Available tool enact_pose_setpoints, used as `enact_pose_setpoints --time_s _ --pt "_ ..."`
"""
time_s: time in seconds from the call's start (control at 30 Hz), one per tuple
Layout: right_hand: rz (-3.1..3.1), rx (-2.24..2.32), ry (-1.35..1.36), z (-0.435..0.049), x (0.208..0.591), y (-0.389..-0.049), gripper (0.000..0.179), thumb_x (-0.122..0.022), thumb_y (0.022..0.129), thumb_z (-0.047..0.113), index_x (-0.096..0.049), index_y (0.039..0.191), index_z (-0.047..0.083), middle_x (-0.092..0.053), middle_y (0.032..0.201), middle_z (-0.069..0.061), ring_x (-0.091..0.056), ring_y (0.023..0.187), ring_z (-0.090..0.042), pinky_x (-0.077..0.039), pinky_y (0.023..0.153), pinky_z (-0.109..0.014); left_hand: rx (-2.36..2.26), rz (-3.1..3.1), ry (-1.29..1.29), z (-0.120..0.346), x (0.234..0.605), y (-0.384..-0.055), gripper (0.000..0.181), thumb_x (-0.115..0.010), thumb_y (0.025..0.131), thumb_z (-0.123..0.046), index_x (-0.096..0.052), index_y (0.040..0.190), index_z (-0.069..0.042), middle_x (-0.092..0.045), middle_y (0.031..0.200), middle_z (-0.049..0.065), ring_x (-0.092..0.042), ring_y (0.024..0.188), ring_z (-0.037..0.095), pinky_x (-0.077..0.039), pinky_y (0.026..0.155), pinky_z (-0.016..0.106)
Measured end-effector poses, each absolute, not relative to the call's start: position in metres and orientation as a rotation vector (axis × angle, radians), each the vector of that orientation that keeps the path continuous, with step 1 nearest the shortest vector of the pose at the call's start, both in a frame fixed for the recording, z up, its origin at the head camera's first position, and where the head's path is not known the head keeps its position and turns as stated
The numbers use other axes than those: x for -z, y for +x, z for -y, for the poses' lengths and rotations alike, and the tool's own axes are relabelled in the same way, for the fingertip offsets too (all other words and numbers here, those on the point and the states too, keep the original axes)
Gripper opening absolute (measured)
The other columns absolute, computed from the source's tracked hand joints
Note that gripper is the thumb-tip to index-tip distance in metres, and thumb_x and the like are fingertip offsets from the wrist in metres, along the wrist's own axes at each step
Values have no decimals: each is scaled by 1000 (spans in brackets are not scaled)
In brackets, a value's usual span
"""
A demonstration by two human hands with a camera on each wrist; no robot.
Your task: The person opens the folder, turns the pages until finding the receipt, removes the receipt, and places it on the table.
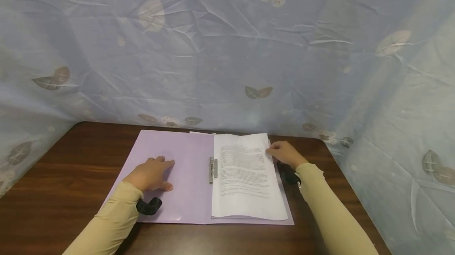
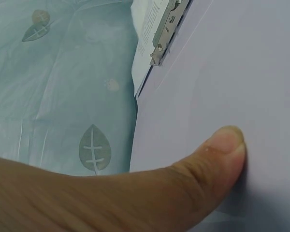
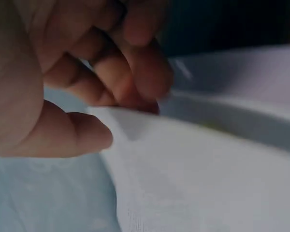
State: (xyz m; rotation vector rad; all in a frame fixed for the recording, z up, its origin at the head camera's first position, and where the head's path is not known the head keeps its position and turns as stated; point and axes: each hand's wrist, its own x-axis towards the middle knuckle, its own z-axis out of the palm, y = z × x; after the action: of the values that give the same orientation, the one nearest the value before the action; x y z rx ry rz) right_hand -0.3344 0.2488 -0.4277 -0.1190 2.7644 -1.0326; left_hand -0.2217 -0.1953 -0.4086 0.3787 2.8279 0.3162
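Observation:
A light purple folder [image 1: 188,203] lies spread open on the table. Printed sheets [image 1: 241,168] fill its right side, beside a metal clip [image 1: 213,170] near the spine. On the bare left cover rests my left hand [image 1: 151,174], fingers spread; its thumb [image 2: 222,145] lies on the cover in the left wrist view. At the upper right edge of the sheets, my right hand [image 1: 284,153] pinches the paper. The right wrist view has the thumb [image 3: 89,133] on one side of a sheet [image 3: 198,169] and the fingers on the other, the sheet's edge slightly lifted.
The dark brown wooden table [image 1: 46,168] extends on both sides of the folder. Behind it and at the sides hangs a pale blue cloth [image 1: 220,69] with leaf prints. A black band [image 1: 149,206] sits at the left wrist, another [image 1: 288,174] at the right.

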Motion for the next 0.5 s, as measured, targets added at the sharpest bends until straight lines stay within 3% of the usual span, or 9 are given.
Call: enact_pose_setpoints --time_s 0.13,0.5 --pt "-2639 1110 -138 -262 432 -318 20 -66 100 25 -73 98 6 -66 80 -7 -63 70 -21 -50 64 -33 -326 -2824 368 196 407 -221 81 -86 83 -38 -54 147 0 -44 149 37 -42 135 61 -41 105 71" --pt "-2544 1356 -147 -270 428 -282 21 -68 99 22 -72 103 2 -63 75 -6 -59 67 -19 -47 60 -30 -313 -2844 393 194 408 -223 82 -87 80 -38 -55 145 1 -45 147 39 -44 132 62 -42 103 70"
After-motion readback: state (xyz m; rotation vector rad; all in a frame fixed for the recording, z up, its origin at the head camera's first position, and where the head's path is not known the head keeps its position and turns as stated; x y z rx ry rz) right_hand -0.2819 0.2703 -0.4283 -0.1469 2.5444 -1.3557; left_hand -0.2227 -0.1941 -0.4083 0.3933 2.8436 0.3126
